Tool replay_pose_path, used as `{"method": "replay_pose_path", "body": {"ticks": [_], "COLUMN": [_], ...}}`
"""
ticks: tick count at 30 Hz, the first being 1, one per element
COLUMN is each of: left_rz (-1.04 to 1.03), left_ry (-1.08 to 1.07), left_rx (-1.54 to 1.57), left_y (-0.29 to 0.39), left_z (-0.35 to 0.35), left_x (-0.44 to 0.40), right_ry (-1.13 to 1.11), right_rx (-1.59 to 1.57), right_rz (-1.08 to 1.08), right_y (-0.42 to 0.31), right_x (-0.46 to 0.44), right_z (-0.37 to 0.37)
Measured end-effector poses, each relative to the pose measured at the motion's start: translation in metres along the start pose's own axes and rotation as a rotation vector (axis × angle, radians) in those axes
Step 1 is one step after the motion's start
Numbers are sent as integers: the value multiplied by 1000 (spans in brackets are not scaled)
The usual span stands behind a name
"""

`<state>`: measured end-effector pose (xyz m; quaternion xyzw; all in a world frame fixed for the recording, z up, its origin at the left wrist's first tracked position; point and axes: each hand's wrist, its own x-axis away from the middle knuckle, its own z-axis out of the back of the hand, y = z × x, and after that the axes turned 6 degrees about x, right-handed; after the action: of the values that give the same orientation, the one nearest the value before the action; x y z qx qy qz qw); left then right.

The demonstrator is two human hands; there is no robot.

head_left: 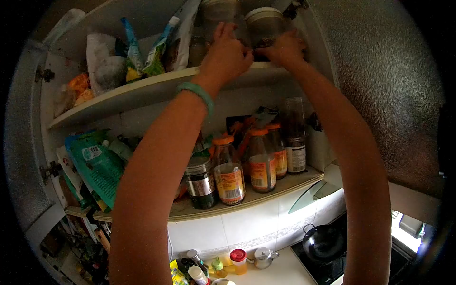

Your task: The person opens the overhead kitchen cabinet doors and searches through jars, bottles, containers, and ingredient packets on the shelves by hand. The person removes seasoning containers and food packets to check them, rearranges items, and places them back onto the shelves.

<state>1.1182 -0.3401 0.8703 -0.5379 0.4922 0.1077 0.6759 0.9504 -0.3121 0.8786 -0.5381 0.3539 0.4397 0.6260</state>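
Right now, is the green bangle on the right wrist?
No, the green bangle circles the wrist of the left hand, while the wrist of the right hand is bare.

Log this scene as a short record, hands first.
Left hand: at a blurred jar, grip unclear
Left wrist: green bangle
Right hand: at a white-lidded jar, grip unclear
Both jars: upper shelf
Lower shelf: three orange-capped bottles, green bag
Counter: teapot
Stove: black wok
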Motion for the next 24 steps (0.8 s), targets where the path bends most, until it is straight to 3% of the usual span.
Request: {"method": "replay_pose_path", "body": {"ticks": [2,7,13,15,19,21,24], "left_rz": [38,71,120,137,157,152,159], "left_ry": [-103,-100,-108,-146,-123,-120,-140], "left_rx": [-3,23,47,53,48,76,96], "left_y": [-2,2,7,9,15,16,19], "left_z": [-2,-1,5,9,14,16,21], "left_x": [-2,-2,-2,-2,-2,-2,0], "right_ry": [5,-59,51,-35,35,-113,-16], "right_rx": [37,158,248,200,72,-162,-88], "right_rz": [-2,137,133,151,59,71,64], "right_y": [-3,-3,2,2,9,11,7], "right_x": [-1,-9,-15,-12,-7,-4,-1], "right_z": [-1,16,18,26,22,28,24]}}
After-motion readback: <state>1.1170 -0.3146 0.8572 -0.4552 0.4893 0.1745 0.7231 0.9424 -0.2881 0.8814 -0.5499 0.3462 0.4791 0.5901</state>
